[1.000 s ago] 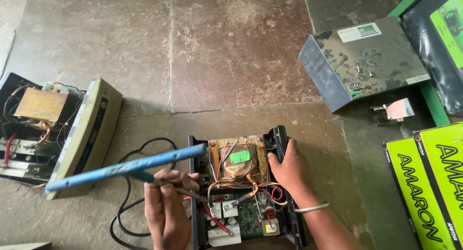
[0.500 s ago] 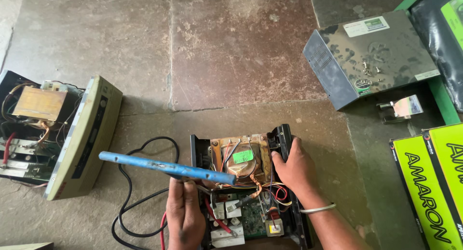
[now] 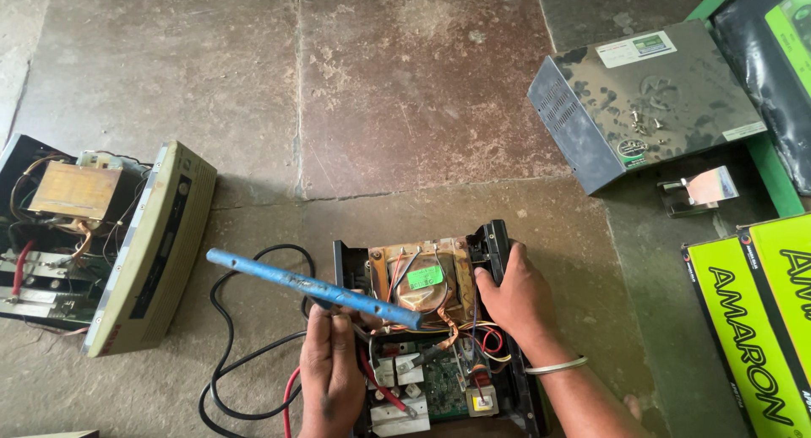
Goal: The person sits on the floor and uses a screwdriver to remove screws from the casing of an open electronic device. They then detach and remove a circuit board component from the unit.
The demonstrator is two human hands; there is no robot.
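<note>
Blue-handled tool [image 3: 312,289] swung rightward over open chassis [image 3: 439,337], left hand [image 3: 331,372] fingers gripping it, right hand [image 3: 517,296] fingers clasping chassis edge

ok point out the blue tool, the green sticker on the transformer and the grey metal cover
blue tool [image 3: 312,288], head view, middle of its long handle
green sticker [image 3: 426,277], head view, centre of the label
grey metal cover [image 3: 676,92], head view, its dusty top face

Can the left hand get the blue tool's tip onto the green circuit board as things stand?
Probably yes. The left hand holds the blue tool just above the open unit, whose cover is off. The green circuit board lies exposed; only loose wires crowd it.
</note>
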